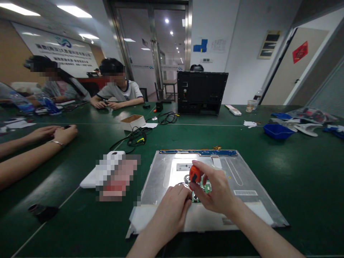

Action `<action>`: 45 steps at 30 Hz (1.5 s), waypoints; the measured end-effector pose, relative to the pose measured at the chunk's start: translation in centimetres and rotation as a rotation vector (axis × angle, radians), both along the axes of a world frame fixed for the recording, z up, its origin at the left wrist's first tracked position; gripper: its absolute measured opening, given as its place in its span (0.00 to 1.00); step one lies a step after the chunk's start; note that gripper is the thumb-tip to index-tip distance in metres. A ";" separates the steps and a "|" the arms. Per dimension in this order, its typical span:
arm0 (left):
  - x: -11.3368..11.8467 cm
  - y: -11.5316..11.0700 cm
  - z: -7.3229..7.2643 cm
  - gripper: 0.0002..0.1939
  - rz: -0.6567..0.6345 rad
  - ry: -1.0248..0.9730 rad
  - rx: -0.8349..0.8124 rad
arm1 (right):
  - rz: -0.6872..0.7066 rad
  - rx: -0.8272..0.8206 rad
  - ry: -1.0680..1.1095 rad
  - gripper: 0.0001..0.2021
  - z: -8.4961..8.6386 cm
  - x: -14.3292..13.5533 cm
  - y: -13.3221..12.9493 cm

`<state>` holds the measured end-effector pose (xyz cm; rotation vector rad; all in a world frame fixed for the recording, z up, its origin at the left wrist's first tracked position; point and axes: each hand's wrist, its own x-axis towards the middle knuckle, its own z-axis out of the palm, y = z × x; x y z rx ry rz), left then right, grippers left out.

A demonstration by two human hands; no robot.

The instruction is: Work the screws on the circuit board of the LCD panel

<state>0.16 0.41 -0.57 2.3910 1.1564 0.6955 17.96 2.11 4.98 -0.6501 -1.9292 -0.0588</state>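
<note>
A flat silver display panel [162, 181] lies on the table in front of me. My right hand [219, 186] is closed on the orange and black handle of an upright screwdriver [195, 173], whose tip I cannot see. Under it, a small green circuit board [207, 187] shows at the middle of the panel, partly covered by my fingers. My left hand [173, 202] rests on the panel just left of that board, fingers curled together; what they pinch, if anything, is hidden. A narrow blue circuit strip [185, 152] runs along the panel's far edge.
Left of the panel lies a white device [90, 177], beside cables [137, 138] and an open carton [133, 123]. A black monitor housing [201, 93] stands farther back. A blue tray [278, 131] sits right. A co-worker's hands [64, 134] reach in from the left; other people sit beyond.
</note>
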 end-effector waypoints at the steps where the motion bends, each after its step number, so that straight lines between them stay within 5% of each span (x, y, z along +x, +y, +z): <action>1: 0.0 0.0 0.1 0.10 0.003 0.005 0.003 | 0.007 -0.002 -0.002 0.22 0.0 0.0 0.0; 45: 0.2 -0.2 0.2 0.08 0.014 0.053 0.011 | -0.027 0.002 -0.002 0.23 -0.2 0.0 0.0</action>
